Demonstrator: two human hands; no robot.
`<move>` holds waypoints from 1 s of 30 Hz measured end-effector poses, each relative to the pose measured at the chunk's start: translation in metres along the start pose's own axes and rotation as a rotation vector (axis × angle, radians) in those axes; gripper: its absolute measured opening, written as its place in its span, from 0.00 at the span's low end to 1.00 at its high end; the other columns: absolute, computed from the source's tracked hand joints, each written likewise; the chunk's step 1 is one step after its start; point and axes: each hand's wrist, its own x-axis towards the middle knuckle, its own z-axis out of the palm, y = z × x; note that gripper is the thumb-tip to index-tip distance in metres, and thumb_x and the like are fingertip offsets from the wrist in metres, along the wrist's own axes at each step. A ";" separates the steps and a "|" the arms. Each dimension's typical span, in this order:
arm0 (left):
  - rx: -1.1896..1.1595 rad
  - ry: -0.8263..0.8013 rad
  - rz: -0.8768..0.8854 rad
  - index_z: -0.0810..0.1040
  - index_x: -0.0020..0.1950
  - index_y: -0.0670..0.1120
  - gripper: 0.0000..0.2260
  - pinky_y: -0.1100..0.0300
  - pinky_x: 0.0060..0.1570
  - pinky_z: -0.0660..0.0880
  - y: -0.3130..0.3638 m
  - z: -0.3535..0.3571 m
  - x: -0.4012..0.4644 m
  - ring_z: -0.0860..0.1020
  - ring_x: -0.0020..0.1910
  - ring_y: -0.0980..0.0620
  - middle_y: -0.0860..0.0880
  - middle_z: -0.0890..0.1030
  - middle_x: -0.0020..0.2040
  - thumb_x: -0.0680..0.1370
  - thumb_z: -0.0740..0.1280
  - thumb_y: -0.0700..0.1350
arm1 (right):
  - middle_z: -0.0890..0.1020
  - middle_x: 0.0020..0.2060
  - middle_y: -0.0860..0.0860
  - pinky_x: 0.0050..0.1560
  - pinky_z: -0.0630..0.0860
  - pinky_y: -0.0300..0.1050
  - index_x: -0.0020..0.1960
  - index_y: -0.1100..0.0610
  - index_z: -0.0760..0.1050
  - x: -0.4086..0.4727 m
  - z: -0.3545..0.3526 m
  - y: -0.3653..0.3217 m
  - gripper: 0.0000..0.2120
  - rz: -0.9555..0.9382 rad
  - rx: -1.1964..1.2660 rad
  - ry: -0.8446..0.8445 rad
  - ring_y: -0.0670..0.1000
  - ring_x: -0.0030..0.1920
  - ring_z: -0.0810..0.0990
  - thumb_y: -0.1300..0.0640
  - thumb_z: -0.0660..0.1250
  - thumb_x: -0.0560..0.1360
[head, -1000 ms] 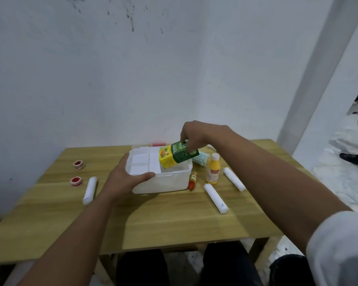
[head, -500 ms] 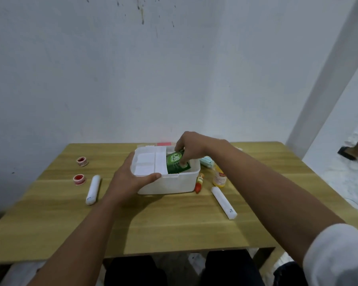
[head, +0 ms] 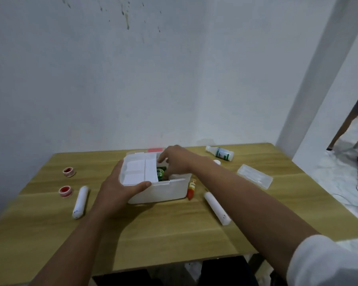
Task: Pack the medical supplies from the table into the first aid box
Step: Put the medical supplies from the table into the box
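While hands [head: 120, 186] crowd box [head: 163, 188], tube [head: 191, 187] beside

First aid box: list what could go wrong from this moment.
The right hand is pressing the green carton into the first aid box; it may jam against the white tray. A shifting box could knock the small red-capped tube touching its right side.

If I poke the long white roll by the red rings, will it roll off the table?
The white roll is round and lies on its side on the flat table, so a sideways poke would probably set it rolling. It looks like wrapped bandage, so likely light and a bit squashy. A poke on its end would probably just slide it.
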 end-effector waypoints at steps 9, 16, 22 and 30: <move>-0.008 0.018 0.000 0.63 0.80 0.61 0.46 0.52 0.56 0.73 -0.005 0.002 0.000 0.71 0.65 0.54 0.57 0.73 0.73 0.66 0.80 0.63 | 0.87 0.52 0.53 0.58 0.79 0.43 0.55 0.57 0.86 -0.037 -0.066 0.111 0.10 0.295 0.197 0.395 0.48 0.51 0.84 0.60 0.73 0.75; -0.009 0.022 -0.008 0.63 0.80 0.59 0.47 0.53 0.58 0.72 -0.006 0.002 0.000 0.72 0.66 0.53 0.57 0.73 0.74 0.66 0.80 0.63 | 0.82 0.58 0.56 0.59 0.80 0.55 0.65 0.60 0.76 -0.097 -0.053 0.184 0.33 0.883 -0.177 -0.154 0.59 0.55 0.82 0.46 0.80 0.66; -0.012 0.010 -0.055 0.63 0.80 0.60 0.52 0.49 0.66 0.73 -0.005 -0.002 0.000 0.72 0.70 0.51 0.57 0.73 0.74 0.60 0.79 0.70 | 0.81 0.60 0.57 0.57 0.82 0.55 0.66 0.63 0.74 -0.137 -0.034 0.194 0.38 1.005 -0.180 -0.233 0.59 0.56 0.83 0.50 0.84 0.63; -0.023 -0.016 -0.043 0.65 0.79 0.60 0.49 0.51 0.61 0.74 0.001 -0.005 -0.003 0.73 0.67 0.52 0.59 0.75 0.71 0.61 0.79 0.70 | 0.82 0.54 0.58 0.45 0.86 0.55 0.58 0.66 0.81 -0.146 -0.046 0.184 0.26 0.853 0.423 0.312 0.58 0.49 0.83 0.59 0.84 0.64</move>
